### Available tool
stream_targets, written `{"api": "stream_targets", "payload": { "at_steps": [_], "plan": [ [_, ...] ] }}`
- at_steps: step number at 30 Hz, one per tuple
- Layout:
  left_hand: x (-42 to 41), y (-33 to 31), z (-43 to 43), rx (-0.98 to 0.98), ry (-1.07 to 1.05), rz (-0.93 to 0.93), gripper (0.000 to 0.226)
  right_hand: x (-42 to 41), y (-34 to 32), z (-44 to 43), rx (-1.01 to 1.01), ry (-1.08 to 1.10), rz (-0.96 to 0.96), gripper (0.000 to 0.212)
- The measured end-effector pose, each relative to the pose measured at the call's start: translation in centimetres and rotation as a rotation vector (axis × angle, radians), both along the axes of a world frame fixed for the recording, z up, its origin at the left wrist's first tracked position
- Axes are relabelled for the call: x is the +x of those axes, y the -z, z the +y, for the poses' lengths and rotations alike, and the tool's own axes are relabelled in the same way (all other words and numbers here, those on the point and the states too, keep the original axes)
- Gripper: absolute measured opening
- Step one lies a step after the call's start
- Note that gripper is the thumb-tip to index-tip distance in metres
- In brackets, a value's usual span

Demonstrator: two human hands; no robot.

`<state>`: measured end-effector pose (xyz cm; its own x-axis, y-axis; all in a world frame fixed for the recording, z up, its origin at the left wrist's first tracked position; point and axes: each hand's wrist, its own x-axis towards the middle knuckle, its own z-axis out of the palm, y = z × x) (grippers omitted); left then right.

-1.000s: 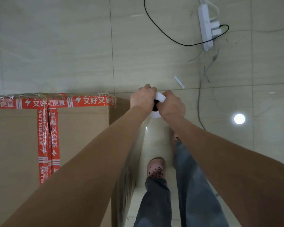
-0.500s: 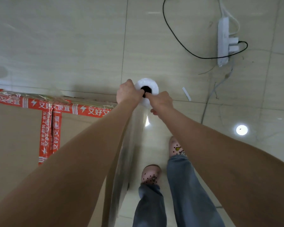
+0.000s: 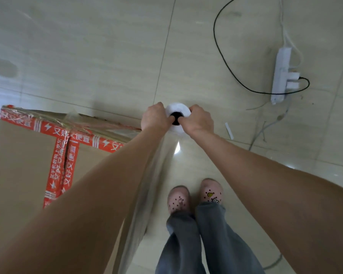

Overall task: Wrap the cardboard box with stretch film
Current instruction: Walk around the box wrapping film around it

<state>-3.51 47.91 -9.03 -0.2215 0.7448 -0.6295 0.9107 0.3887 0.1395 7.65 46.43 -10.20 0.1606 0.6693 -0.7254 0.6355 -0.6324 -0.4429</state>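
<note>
Standing in pink clogs [image 3: 179,198] just beside the cardboard box [image 3: 24,155], with stretch film [image 3: 147,184] drawn taut along its near side. Ahead, gripping the upright roll [image 3: 178,107] with left hand [image 3: 154,117] and right hand [image 3: 198,120] curled round its top and hooked into the core (probably so it can spin). Farther off, well clear of a power strip [image 3: 281,76].

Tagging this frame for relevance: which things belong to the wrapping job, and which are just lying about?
Job:
- cardboard box
- stretch film roll
- film sheet drawn along the box side
- left hand and right hand, both gripping the roll's top

Lying about:
- power strip
- black cable
- white scrap on the floor
</note>
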Motion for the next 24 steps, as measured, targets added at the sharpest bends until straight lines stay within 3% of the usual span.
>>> {"api": "stream_targets", "payload": {
  "at_steps": [8, 13, 16, 18, 21, 24],
  "plan": [
    [-2.3, -0.5, 2.9, -0.067, -0.013, 0.052, 0.036, -1.9, 0.0, 3.7, 0.105, -0.147, -0.072, 0.03],
    [-3.0, 0.1, 5.4, -0.031, 0.231, -0.013, 0.044, -3.8, -0.1, 5.3, 0.176, -0.272, -0.103, 0.038],
    [-2.6, 0.1, 6.1, -0.003, 0.298, 0.013, 0.03, -4.2, -0.4, 5.7, 0.15, -0.13, -0.055, 0.04],
    [-2.5, 0.2, 6.3, 0.006, 0.24, 0.008, 0.025, -3.7, -0.3, 5.6, 0.02, 0.001, -0.028, 0.046],
    [-2.5, 0.2, 6.9, 0.01, 0.19, 0.019, 0.028, -3.1, 0.1, 5.3, -0.183, 0.184, 0.07, 0.056],
    [-2.5, 0.5, 7.3, 0.011, 0.19, -0.021, 0.036, -3.5, 0.5, 5.9, -0.18, 0.259, 0.11, 0.052]
  ]
}}
